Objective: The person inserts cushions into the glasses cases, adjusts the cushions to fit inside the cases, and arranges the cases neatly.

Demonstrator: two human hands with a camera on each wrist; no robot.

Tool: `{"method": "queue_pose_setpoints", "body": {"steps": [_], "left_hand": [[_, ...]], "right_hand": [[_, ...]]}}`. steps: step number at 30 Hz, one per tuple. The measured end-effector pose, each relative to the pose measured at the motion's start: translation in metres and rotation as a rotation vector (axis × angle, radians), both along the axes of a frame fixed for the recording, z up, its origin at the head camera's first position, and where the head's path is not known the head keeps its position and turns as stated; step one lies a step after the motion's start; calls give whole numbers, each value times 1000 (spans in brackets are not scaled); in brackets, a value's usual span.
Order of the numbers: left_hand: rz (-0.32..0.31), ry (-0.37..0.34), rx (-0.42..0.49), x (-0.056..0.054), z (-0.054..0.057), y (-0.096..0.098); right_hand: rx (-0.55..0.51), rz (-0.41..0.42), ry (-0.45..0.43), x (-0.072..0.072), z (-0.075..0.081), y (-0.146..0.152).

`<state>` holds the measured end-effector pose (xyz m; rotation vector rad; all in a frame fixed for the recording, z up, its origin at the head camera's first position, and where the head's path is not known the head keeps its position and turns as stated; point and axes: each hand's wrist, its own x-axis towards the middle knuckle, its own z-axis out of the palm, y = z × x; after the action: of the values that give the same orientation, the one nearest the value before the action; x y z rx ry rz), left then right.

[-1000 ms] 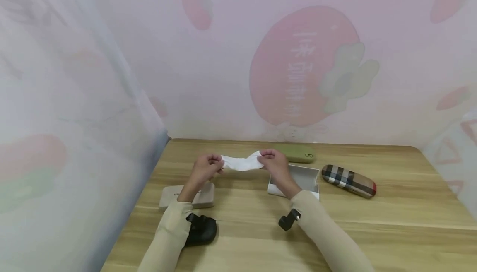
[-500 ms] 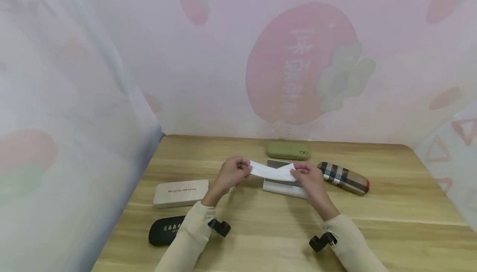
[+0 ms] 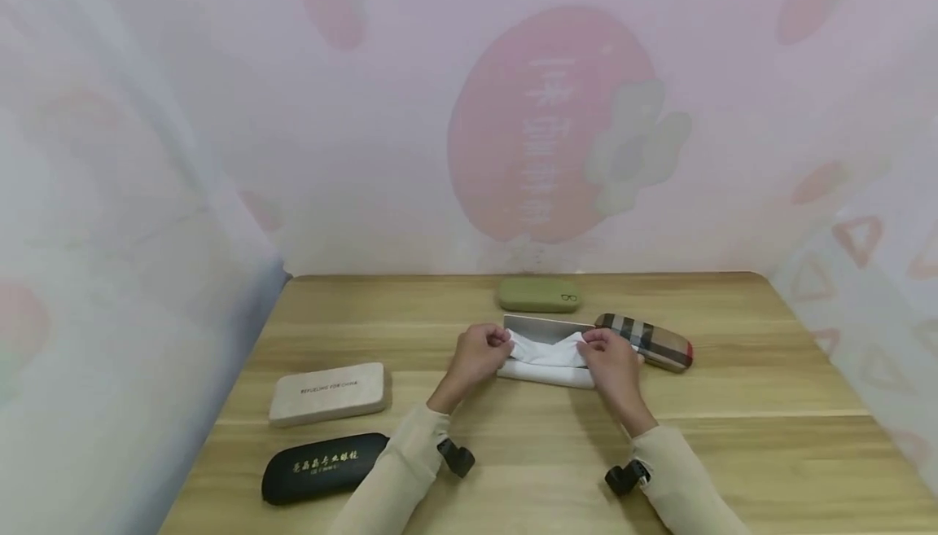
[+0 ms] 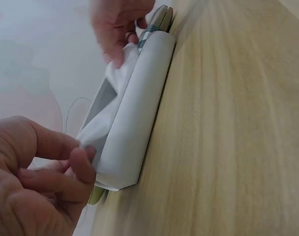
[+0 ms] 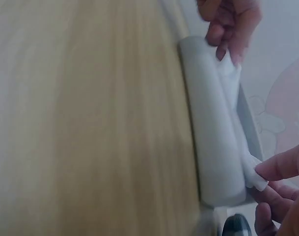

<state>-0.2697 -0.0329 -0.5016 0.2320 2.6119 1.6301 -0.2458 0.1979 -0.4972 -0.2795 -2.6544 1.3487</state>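
Note:
A folded white cloth [image 3: 545,353] sags between both hands at the open white glasses case [image 3: 548,374]. Its left end is pinched between thumb and fingers of my left hand [image 3: 478,356]. My right hand [image 3: 610,364] pinches the opposite end. In the left wrist view the cloth [image 4: 102,120] lies inside the opening, behind the rounded front of the case [image 4: 139,108]. The right wrist view has the cloth's end [image 5: 255,172] between thumb and fingers, right at the case's edge. The inside of the case is mostly covered by the cloth.
Behind the white case lies a green glasses case [image 3: 538,295]. A plaid case [image 3: 652,342] sits close to the right hand. On the left are a beige case [image 3: 330,392] and a black case [image 3: 322,467], the latter partly behind the left sleeve. A wall stands along the table's back edge.
Both hands have carried the cloth rightward, then down from above the table into the open white case. The head view has shifted, so the cases appear further left.

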Motion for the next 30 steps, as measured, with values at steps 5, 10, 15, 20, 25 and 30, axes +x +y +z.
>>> {"method": "queue_pose_setpoints", "body": {"steps": [5, 10, 15, 20, 25, 30], "left_hand": [[15, 88, -113, 1, 2, 0], [3, 125, -148, 2, 2, 4], [35, 159, -149, 4, 3, 2], [91, 138, -123, -4, 8, -6], [-22, 109, -215, -11, 6, -10], [-106, 115, -244, -9, -1, -14]], "right_hand": [[111, 48, 119, 1, -9, 3], [218, 91, 235, 3, -12, 5], [231, 90, 217, 2, -13, 9], [120, 67, 168, -6, -5, 16], [151, 149, 167, -10, 0, 19], [198, 223, 176, -8, -4, 17]]}}
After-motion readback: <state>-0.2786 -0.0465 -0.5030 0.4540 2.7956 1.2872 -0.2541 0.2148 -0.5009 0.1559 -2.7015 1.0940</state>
